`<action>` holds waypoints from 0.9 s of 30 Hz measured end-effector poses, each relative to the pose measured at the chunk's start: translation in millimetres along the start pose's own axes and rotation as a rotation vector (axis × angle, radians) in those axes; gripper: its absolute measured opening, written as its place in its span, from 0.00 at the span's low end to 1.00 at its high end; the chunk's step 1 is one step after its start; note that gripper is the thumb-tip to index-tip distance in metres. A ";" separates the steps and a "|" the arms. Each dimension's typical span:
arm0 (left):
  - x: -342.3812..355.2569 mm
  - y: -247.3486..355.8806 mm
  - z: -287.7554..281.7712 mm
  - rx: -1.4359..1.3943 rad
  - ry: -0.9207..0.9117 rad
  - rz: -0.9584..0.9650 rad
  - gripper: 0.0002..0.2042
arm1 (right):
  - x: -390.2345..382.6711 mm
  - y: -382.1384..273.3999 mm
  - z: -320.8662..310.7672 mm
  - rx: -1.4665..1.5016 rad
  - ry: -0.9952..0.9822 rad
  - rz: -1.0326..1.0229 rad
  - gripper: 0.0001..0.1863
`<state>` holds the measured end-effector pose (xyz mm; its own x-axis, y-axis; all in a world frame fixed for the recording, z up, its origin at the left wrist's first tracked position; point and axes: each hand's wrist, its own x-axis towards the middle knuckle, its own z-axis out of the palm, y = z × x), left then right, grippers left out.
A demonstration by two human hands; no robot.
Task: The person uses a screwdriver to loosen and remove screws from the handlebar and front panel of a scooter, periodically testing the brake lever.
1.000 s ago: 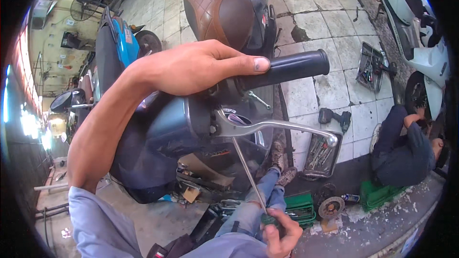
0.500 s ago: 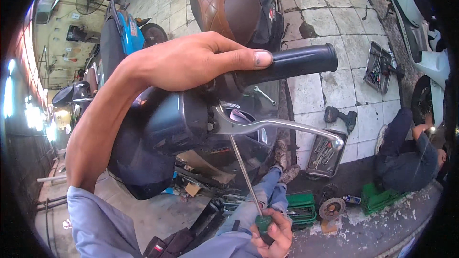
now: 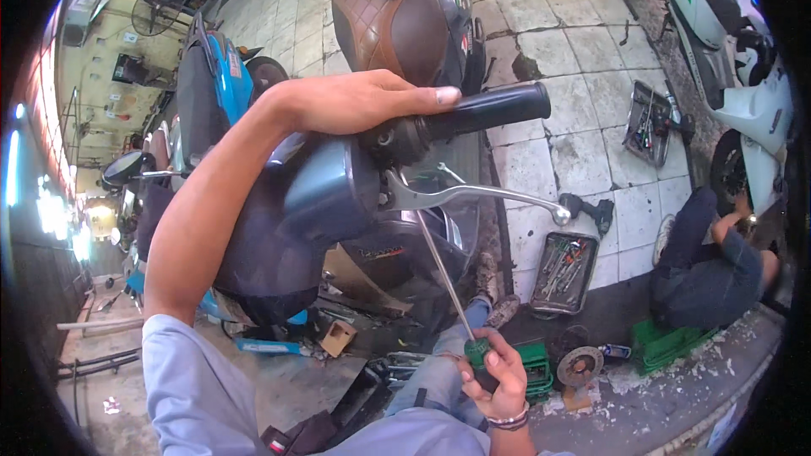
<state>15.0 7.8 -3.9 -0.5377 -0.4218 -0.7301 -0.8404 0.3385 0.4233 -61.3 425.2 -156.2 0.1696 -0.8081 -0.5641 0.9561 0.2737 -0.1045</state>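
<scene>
My left hand [image 3: 355, 103] lies over the top of a scooter's handlebar, fingers curled round the switch housing beside the black rubber grip [image 3: 486, 110]. Under the grip runs the silver brake lever [image 3: 481, 196]. My right hand [image 3: 498, 371] is low in the picture, closed on the green handle of a long screwdriver [image 3: 443, 274]. The thin shaft slants up to the underside of the handlebar, near the lever's pivot. The grey-blue handlebar cover [image 3: 325, 190] fills the middle.
A brown scooter seat [image 3: 397, 8] is ahead, a blue scooter [image 3: 215, 84] to the left, a white one [image 3: 735, 59] at the right. A person [image 3: 710, 262] crouches by its wheel. Tool trays [image 3: 564, 262] lie on the tiled floor, near a green crate [image 3: 667, 342].
The handlebar and my left hand sit slightly higher in the picture. My right hand has stayed low on the screwdriver handle, shifting a little to the right.
</scene>
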 end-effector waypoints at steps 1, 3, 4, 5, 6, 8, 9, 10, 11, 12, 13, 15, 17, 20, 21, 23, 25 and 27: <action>3.2 -8.1 -0.6 -0.015 0.038 0.018 0.45 | -6.2 2.1 0.4 -0.132 0.045 -0.061 0.26; 6.8 -15.8 -4.9 -0.069 0.046 0.045 0.47 | -21.8 11.9 -9.3 -0.357 0.133 -0.128 0.27; 5.6 -16.0 -6.4 -0.079 0.051 0.054 0.47 | -31.0 18.9 -14.6 -0.443 0.164 -0.162 0.27; 0.5 -5.6 -7.4 -0.046 -0.008 0.051 0.47 | -40.6 28.3 -22.2 -0.513 0.208 -0.198 0.30; -1.7 -1.5 -7.5 -0.012 -0.066 0.048 0.47 | -47.5 39.6 -31.7 -0.584 0.251 -0.235 0.32; 4.1 -10.8 -5.9 -0.027 -0.038 0.054 0.48 | -57.9 53.8 -53.0 -0.703 0.196 -0.367 0.31; 5.8 -15.3 -6.1 -0.035 -0.009 0.052 0.50 | -59.6 56.6 -59.8 -0.812 0.131 -0.496 0.31; 6.7 -19.0 -7.0 -0.039 -0.007 0.050 0.50 | -58.4 57.1 -68.0 -0.816 0.128 -0.494 0.31; 6.7 -20.8 -6.9 -0.048 -0.016 0.062 0.50 | -47.9 46.3 -55.9 -0.870 0.110 -0.548 0.27; 5.5 -20.4 -6.5 -0.056 -0.024 0.074 0.50 | -39.0 37.6 -46.3 -0.924 0.091 -0.604 0.24; 4.1 -19.1 -5.2 -0.058 -0.022 0.070 0.50 | -31.2 37.9 -42.2 -0.903 0.175 -0.575 0.23; 5.2 -14.3 -3.5 -0.041 -0.045 0.083 0.46 | -3.9 34.4 -25.3 -0.787 0.164 -0.572 0.27; 2.3 -8.8 -4.3 -0.020 -0.039 0.090 0.46 | 15.8 34.6 -20.5 -0.668 0.158 -0.568 0.31; 3.6 -10.3 -5.4 -0.005 -0.030 0.093 0.46 | 38.5 43.0 -29.5 -0.834 0.063 -0.653 0.28; 3.3 -8.8 -4.6 -0.011 -0.031 0.093 0.47 | 42.9 47.6 -30.3 -0.814 0.054 -0.669 0.27; -0.3 -5.3 -3.3 -0.007 -0.019 0.085 0.48 | 47.3 52.2 -32.5 -0.755 0.039 -0.668 0.25; -2.4 -8.0 -3.6 -0.002 -0.006 0.068 0.49 | 46.6 49.9 -15.7 -0.714 0.070 -0.642 0.23; -0.5 -10.2 -5.0 -0.026 -0.016 0.039 0.50 | 46.6 53.1 -8.3 -0.676 0.102 -0.618 0.22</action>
<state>23.4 0.3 -5.1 -0.5688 -0.3949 -0.7215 -0.8206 0.3321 0.4651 -4.6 406.4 -194.9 -0.3777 -0.8708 -0.3148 0.5208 0.0813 -0.8498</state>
